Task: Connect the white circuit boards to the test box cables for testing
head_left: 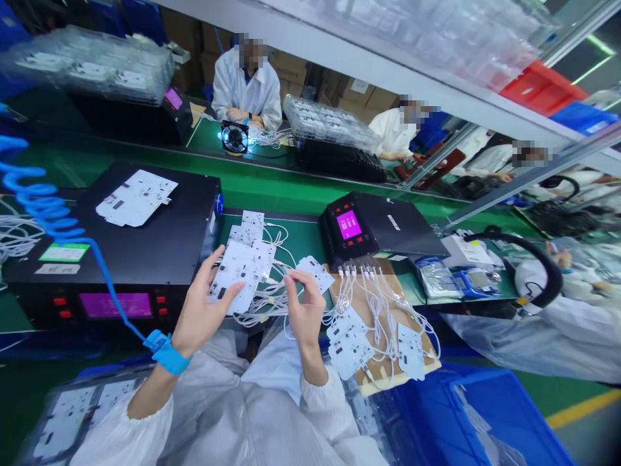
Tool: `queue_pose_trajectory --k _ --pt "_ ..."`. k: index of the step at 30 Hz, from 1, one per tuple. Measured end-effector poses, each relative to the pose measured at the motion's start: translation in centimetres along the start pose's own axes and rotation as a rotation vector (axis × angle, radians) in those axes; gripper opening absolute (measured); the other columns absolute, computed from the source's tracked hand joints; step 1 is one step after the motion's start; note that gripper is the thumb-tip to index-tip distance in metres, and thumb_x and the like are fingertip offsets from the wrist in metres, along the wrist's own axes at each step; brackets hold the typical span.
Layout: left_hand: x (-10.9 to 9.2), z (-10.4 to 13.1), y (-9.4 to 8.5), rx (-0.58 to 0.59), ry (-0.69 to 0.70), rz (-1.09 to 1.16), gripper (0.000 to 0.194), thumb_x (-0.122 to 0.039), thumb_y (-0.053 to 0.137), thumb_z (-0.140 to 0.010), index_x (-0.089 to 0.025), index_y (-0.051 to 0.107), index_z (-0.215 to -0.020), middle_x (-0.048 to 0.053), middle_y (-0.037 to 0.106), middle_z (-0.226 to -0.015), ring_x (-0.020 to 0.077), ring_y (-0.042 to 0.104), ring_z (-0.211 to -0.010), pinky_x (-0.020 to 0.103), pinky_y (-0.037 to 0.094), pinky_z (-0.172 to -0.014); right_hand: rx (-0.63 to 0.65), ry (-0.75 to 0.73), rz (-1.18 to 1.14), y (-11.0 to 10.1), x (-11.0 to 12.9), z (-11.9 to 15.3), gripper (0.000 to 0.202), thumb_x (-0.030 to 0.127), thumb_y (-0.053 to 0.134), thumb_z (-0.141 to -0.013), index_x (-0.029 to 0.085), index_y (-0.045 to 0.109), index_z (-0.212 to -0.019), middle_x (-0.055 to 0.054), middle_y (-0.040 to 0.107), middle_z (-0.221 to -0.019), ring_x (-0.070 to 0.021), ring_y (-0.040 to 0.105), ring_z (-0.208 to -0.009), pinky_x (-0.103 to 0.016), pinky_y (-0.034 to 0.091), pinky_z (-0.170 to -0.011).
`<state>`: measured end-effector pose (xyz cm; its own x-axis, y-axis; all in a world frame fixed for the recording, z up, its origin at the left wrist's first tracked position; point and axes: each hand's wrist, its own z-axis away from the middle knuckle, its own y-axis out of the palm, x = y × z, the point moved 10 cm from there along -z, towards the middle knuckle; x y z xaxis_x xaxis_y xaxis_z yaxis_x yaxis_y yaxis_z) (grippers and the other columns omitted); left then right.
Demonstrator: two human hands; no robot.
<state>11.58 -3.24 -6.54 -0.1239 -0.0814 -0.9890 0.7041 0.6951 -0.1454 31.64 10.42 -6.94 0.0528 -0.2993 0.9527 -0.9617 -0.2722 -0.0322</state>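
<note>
My left hand grips a white circuit board by its lower left side, thumb across its face and fingers behind. White plugs sit along the board's right edge. My right hand is closed in a pinch on a white cable, just right of that board. Its fingertips partly hide the cable. Another white circuit board lies behind the held one, and a third board rests beyond my right fingers. A blue wrist strap with a coiled cord circles my left wrist.
Black testers with pink screens stand left and right. A loose board tops the left one. Cabled boards lie on cardboard. A blue bin is at lower right. Co-workers sit across the bench.
</note>
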Motion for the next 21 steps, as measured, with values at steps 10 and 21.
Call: queue_pose_trajectory --k 10,21 --pt "-0.6 0.0 2.4 -0.054 0.112 -0.206 0.049 -0.044 0.064 -0.093 -0.018 0.059 -0.134 0.014 0.07 -0.13 0.0311 0.069 -0.119 0.048 0.056 -0.105 0.067 -0.266 0.099 3.9 4.1 2.7 0.013 0.024 0.067 -0.098 0.022 0.079 -0.104 -0.005 0.074 -0.088 -0.015 0.066 -0.074 -0.03 0.056 -0.067" --pt "0.3 0.9 4.8 -0.028 0.232 -0.282 0.035 -0.038 0.052 -0.101 -0.019 0.058 -0.13 0.015 0.069 -0.128 0.0289 0.068 -0.119 0.045 0.057 -0.101 0.029 -0.413 0.233 5.1 5.8 2.7 0.015 0.02 0.061 -0.1 0.021 0.075 -0.104 -0.007 0.073 -0.089 -0.0164 0.068 -0.079 -0.032 0.059 -0.07"
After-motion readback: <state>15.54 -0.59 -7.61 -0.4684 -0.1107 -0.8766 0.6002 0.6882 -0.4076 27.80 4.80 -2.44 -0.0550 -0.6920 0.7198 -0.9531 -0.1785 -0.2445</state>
